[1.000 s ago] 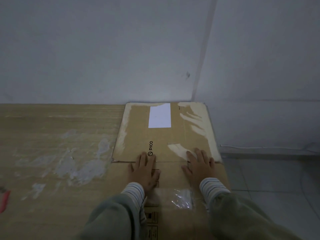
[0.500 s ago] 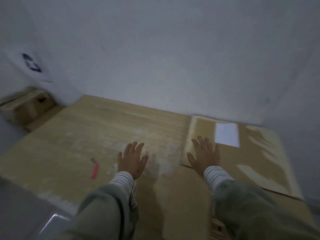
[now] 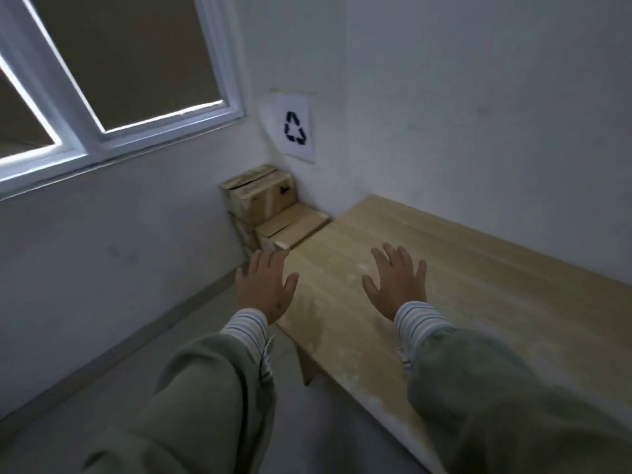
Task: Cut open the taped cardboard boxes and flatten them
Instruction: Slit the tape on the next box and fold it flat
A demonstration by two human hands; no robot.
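both hands now off flattened cardboard

Loose grey-green outer sleeves on both arms; white cuffs with thin dark stripes showing at both wrists.

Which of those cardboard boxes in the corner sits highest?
The taped brown cardboard box nearest the window, stacked on top; the flatter cardboard box beside the wooden table lies lower.
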